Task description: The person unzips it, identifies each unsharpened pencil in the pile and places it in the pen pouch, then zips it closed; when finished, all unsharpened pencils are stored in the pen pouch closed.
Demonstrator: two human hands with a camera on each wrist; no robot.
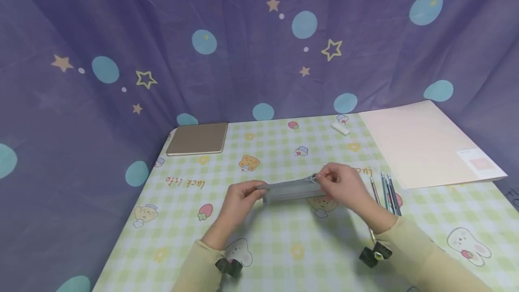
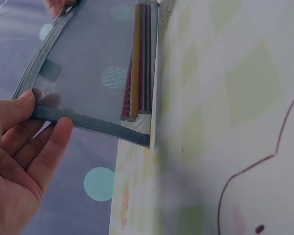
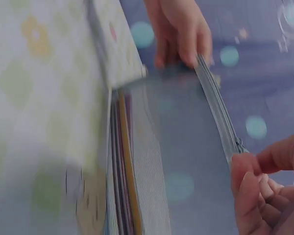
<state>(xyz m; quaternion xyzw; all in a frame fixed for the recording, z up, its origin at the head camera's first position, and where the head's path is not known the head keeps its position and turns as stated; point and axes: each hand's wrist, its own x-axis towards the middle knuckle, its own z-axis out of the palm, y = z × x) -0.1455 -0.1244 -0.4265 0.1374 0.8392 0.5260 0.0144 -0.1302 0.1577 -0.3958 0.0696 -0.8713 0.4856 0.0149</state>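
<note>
A grey-blue see-through mesh zipper pouch (image 1: 293, 192) is held up on its edge over the table, in the middle of the head view. Several pencils (image 2: 142, 63) lie inside along its bottom edge. My left hand (image 1: 241, 198) pinches the pouch's upper corner at the left end between thumb and fingers. At the other end, my right hand (image 1: 345, 187) pinches the top edge by the zipper (image 3: 218, 105). The slider (image 3: 239, 143) shows close to the right fingertips. Whether those fingers hold its pull tab is hard to tell.
More pencils (image 1: 390, 193) lie on the checked tablecloth (image 1: 275, 251), partly behind the right forearm. A white eraser (image 1: 340, 129) and a brown notebook (image 1: 198, 139) are at the back. A large cream sheet or folder (image 1: 421, 143) lies at the right.
</note>
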